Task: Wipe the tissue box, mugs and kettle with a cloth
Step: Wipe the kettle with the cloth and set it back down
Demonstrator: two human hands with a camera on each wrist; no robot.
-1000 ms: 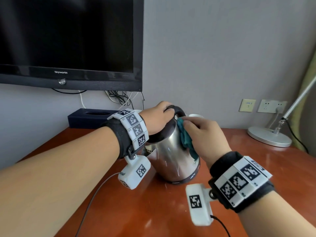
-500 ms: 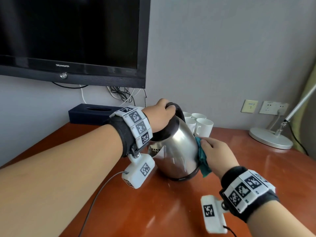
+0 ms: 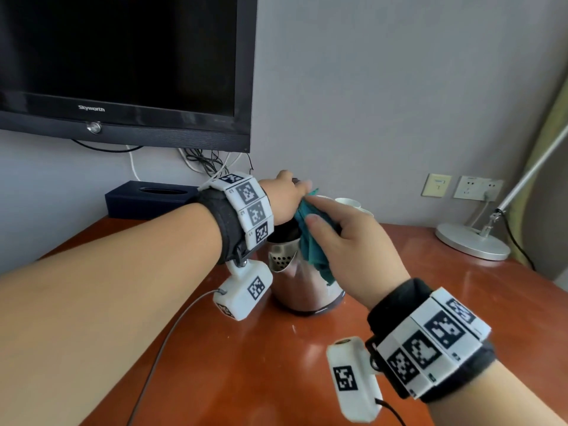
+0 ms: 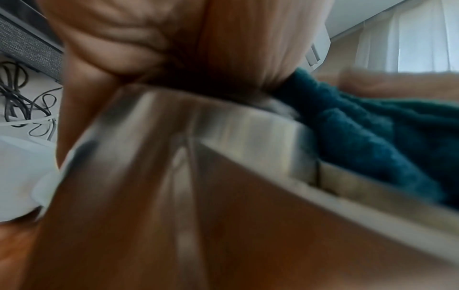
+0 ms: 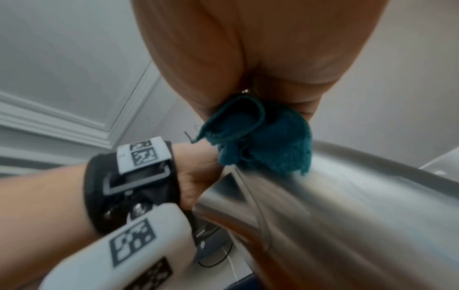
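Two hands work on the kettle (image 3: pixel 302 284), which stands on the brown surface (image 3: pixel 276 364) near the middle. The left hand (image 3: pixel 284 199) is on top of the kettle, its fingers clenched around the black handle. The right hand (image 3: pixel 353 247) holds the cloth (image 3: pixel 312 244), a teal one, with fingers grasping it and pressing it on the upper side of the steel body, just beside the left hand. In the right wrist view the cloth (image 5: pixel 261 141) is bunched under the palm and touches the metal. The tissue box (image 3: pixel 150 199) lies far left by the wall, below the TV (image 3: pixel 123 69). White mugs (image 3: pixel 349 202) stand behind the kettle, partly hidden. A lamp (image 3: pixel 473 241) base is at the far right.
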